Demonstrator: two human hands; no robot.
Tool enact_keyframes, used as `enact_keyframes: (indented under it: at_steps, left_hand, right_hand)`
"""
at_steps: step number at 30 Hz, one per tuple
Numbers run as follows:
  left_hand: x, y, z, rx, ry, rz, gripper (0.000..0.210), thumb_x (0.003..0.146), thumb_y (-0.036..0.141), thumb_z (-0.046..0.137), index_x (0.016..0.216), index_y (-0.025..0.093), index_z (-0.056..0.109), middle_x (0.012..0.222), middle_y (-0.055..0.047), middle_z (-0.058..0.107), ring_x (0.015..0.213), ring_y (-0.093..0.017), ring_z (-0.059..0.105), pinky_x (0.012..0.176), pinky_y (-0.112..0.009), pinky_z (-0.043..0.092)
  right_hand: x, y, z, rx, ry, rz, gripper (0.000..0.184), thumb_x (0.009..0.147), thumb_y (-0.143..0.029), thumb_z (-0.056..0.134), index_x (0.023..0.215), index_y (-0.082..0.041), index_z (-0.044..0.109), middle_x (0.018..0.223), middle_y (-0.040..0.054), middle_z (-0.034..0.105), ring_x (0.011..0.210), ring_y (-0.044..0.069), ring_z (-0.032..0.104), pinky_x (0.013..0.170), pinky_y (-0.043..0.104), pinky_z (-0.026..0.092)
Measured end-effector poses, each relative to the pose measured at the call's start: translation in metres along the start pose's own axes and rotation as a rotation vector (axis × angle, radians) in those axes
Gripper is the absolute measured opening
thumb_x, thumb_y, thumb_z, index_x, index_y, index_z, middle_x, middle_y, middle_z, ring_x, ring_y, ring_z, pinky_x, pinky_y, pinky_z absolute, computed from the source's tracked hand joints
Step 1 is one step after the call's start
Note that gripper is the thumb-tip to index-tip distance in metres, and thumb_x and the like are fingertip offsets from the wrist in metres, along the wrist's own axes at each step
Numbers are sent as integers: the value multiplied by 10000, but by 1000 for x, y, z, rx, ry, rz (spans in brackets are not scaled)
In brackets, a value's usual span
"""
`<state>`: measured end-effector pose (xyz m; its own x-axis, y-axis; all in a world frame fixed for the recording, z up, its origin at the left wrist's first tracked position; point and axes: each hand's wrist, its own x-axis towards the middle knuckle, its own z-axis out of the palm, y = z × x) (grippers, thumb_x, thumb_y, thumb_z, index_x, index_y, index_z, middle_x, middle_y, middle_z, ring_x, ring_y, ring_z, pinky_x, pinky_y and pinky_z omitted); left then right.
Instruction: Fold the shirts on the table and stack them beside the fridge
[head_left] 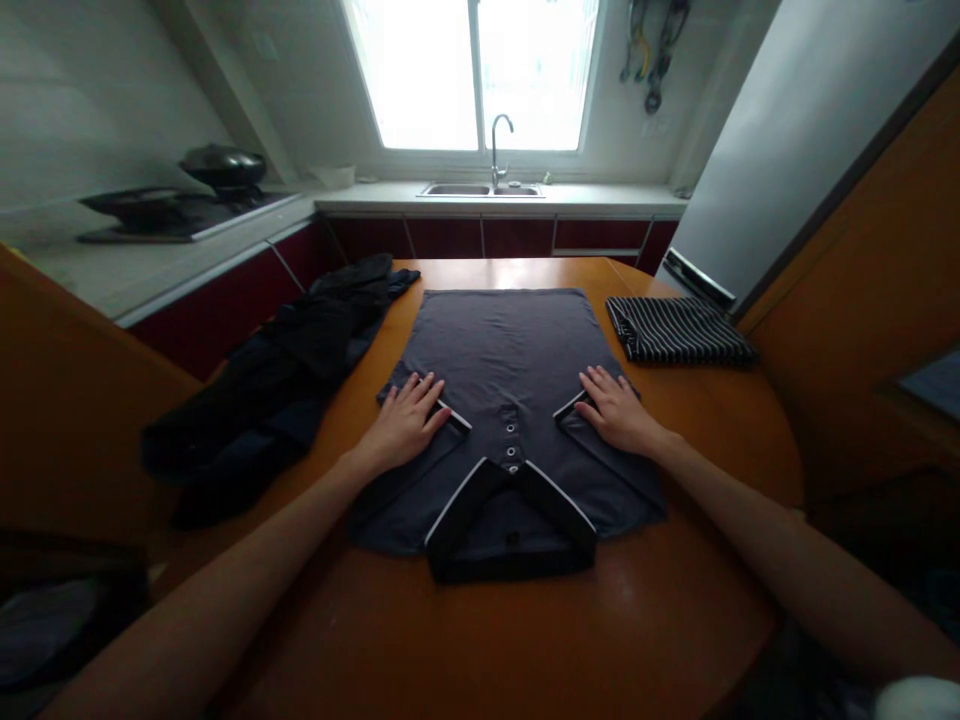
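A dark grey polo shirt [502, 350] lies flat, front up, on the wooden table, its black, white-edged collar [511, 565] towards me. Both short sleeves are turned in over the front, their white-trimmed cuffs pointing at the button placket. My left hand [409, 420] rests flat on the left sleeve by its cuff, fingers stretched out. On the other side my right hand [615, 408] lies flat over the right sleeve and cuff, fingers extended. Neither hand grips the cloth.
A heap of dark clothes [292, 370] lies along the table's left side. At the right is a folded black-and-white striped garment [679, 330]. Beyond the wooden table [517, 650] stand a counter with a sink [457, 190], a stove with pans [225, 168] and a fridge [780, 150].
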<state>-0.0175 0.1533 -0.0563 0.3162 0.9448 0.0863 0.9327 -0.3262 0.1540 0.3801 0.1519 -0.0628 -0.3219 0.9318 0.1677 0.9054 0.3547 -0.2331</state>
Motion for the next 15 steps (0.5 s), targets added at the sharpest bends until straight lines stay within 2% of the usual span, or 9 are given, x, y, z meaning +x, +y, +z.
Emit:
enact_keyframes:
  at_steps: [3,8,12,15]
  left_hand:
    - [1,0,1,36,1,-33,693,1019,562,298,1563,139,372,1649,-116,271,1536,-363,158,1216,-576,172]
    - [-1,5,-1,32,39,-55,689,1020,560,312,1565,141,364,1652,-131,259,1533,-373,166,1204,-608,181]
    - [-7,20,-5,-7,68,73,653,1020,552,352,1570,199,354,1654,-113,263,1544,-325,155,1217,-590,163]
    - [-11,29,-8,-39,22,182,664,1020,568,357,1583,216,325,1664,-95,240,1549,-307,140,1225,-572,160]
  right_hand:
    - [-3,-2,2,-52,-49,1,680,1008,-551,359,1552,-144,377,1635,177,293,1536,305,189,1217,593,147]
    - [-8,-17,-7,-94,40,-49,744,967,-598,440,1561,-156,364,1650,176,254,1546,328,130,1212,620,111]
    - [-13,-38,-9,-22,-3,-209,670,1002,-535,410,1573,-191,340,1661,151,239,1544,299,158,1215,589,153]
    - [-18,-50,-9,19,-23,-304,577,992,-462,469,1521,-233,429,1631,140,319,1507,312,265,1194,570,235]
